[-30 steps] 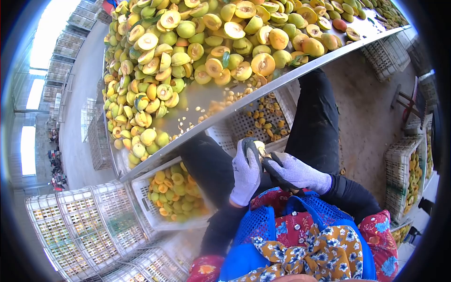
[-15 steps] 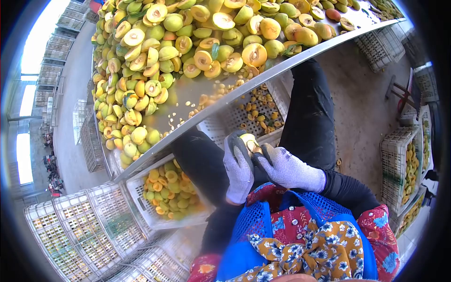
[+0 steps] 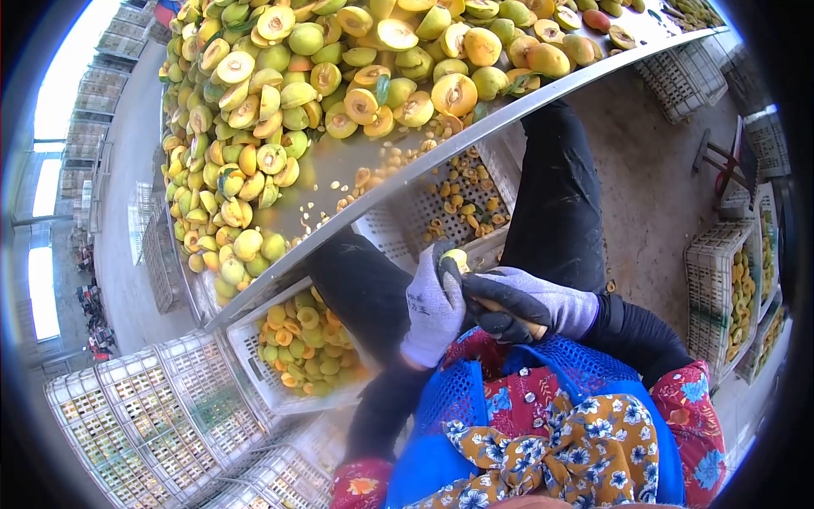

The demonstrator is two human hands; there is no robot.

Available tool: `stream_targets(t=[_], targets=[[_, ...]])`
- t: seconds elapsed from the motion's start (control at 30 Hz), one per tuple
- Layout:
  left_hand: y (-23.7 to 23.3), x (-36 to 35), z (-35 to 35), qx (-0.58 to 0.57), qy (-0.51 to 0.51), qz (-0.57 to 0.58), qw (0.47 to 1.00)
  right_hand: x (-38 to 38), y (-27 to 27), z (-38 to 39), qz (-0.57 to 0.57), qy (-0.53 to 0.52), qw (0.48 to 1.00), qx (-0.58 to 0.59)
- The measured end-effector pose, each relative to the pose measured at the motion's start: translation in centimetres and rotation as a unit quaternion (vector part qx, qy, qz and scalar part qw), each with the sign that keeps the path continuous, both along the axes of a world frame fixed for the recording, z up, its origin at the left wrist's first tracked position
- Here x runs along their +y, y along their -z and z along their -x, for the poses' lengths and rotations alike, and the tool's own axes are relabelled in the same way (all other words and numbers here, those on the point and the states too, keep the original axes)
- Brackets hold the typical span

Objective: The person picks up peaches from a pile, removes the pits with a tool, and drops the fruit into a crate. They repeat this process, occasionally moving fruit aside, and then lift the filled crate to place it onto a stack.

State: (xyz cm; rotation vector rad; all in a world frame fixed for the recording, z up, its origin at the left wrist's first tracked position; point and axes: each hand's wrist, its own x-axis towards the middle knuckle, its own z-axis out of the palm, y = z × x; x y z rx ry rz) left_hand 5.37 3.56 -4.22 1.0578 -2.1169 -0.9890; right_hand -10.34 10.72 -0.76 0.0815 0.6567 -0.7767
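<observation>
My left hand [image 3: 434, 301], in a lilac glove with dark fingertips, is closed on a peach half [image 3: 458, 259]. Only the pale yellow-green top of the fruit shows above my fingers. Right beside it, my right hand [image 3: 530, 304] is wrapped round a wooden-handled tool [image 3: 536, 329]; the butt of its handle sticks out below my fist. The tool's working end is hidden between the hands. Both hands are held close together above my lap, below the metal table's rim [image 3: 407, 174].
Many halved peaches [image 3: 254, 161] are heaped on the table. Beneath its edge, a crate [image 3: 381, 233] holds pits and scraps. Another crate [image 3: 246, 348] of peach halves stands left of my leg, beside stacked white crates [image 3: 153, 407]. More filled crates [image 3: 712, 297] stand at right.
My right hand has turned over, its dark fingers now facing up and the wooden handle showing. My left hand has tilted the peach half, and less of the fruit is visible.
</observation>
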Motion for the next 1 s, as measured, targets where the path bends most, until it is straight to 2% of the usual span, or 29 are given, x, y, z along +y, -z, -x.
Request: stream_targets(t=[0.03, 0.07, 0.13, 0.17, 0.23, 0.3, 0.33, 0.37, 0.43, 0.5, 0.53, 0.6, 0.63, 0.67, 0.7, 0.73, 0.77, 0.8, 0.87, 0.93, 0.97, 1.0], targets=[[0.5, 0.1, -0.3, -0.006, 0.006, -0.004, 1.000, 0.2, 0.7, 0.2, -0.003, -0.008, 0.998, -0.056], [0.9, 0.1, -0.4, 0.067, 0.011, -0.084, 0.994, 0.3, 2.2, 0.3, -0.021, -0.010, 0.983, -0.184], [1.2, 0.0, -0.3, 0.210, 0.016, -0.242, 0.947, -0.1, 3.8, 0.3, -0.058, -0.019, 0.902, -0.427], [1.0, 0.0, -0.2, 0.235, 0.034, -0.225, 0.945, 0.2, 3.9, 0.4, -0.043, -0.016, 0.881, -0.471], [-0.1, -0.3, 0.0, 0.206, 0.086, -0.136, 0.965, 0.4, 1.4, 0.9, -0.072, 0.022, 0.895, -0.440], [-0.4, -0.7, -0.5, 0.151, 0.144, -0.097, 0.973, 1.3, 2.1, 1.0, -0.088, -0.012, 0.942, -0.325], [-0.5, -1.3, -0.5, 0.163, 0.167, -0.111, 0.966, 1.3, 2.4, 0.9, -0.027, -0.027, 0.943, -0.332], [-0.6, -1.7, -0.5, 0.174, 0.188, -0.128, 0.958, 1.5, 2.3, 0.6, -0.052, -0.002, 0.946, -0.321], [-0.7, -1.9, -0.2, 0.218, 0.164, -0.175, 0.946, 1.0, 1.7, 0.3, -0.041, 0.009, 0.922, -0.385], [-0.4, -0.7, 1.0, 0.283, 0.067, -0.238, 0.926, 0.3, 1.5, 0.0, 0.022, -0.025, 0.847, -0.531], [0.4, -0.8, 0.8, 0.290, 0.015, -0.231, 0.929, 0.3, 0.4, 0.3, 0.045, -0.048, 0.890, -0.452], [2.0, -1.0, 0.3, 0.302, -0.089, -0.215, 0.925, -0.8, -0.9, 0.4, 0.068, 0.027, 0.900, -0.429], [-0.3, -1.6, -1.0, 0.237, -0.165, -0.221, 0.932, -1.2, -0.9, 1.7, 0.033, 0.053, 0.953, -0.295], [-1.9, -2.7, -2.8, 0.101, -0.233, -0.129, 0.959, -1.4, 1.5, 2.4, 0.078, 0.076, 0.925, -0.365], [-3.5, -4.0, -5.3, -0.061, -0.231, -0.046, 0.970, -1.7, 2.3, 3.4, 0.056, 0.087, 0.927, -0.361], [-3.8, -4.9, -8.4, -0.266, -0.241, 0.063, 0.931, -1.9, 2.9, 4.2, 0.032, 0.097, 0.928, -0.358], [-4.5, -5.2, -10.2, -0.454, -0.293, 0.057, 0.840, -1.9, 3.5, 4.7, 0.013, 0.087, 0.938, -0.337], [-4.2, -5.7, -11.8, -0.554, -0.313, 0.093, 0.766, -2.2, 3.6, 4.5, 0.006, 0.088, 0.961, -0.261], [-5.1, -7.9, -11.9, -0.565, -0.282, 0.246, 0.735, -2.4, 3.6, 3.4, -0.003, 0.093, 0.990, -0.105], [-7.0, -11.7, -7.7, -0.424, -0.224, 0.237, 0.845, -2.3, 4.0, 2.1, 0.076, 0.086, 0.993, 0.036], [-7.6, -13.9, -4.8, -0.390, -0.166, 0.285, 0.859, -2.3, 4.2, 1.4, 0.108, 0.079, 0.985, 0.111], [-7.8, -16.0, -1.7, -0.353, -0.106, 0.332, 0.868, -2.3, 3.5, 1.6, 0.086, 0.071, 0.990, 0.087]])
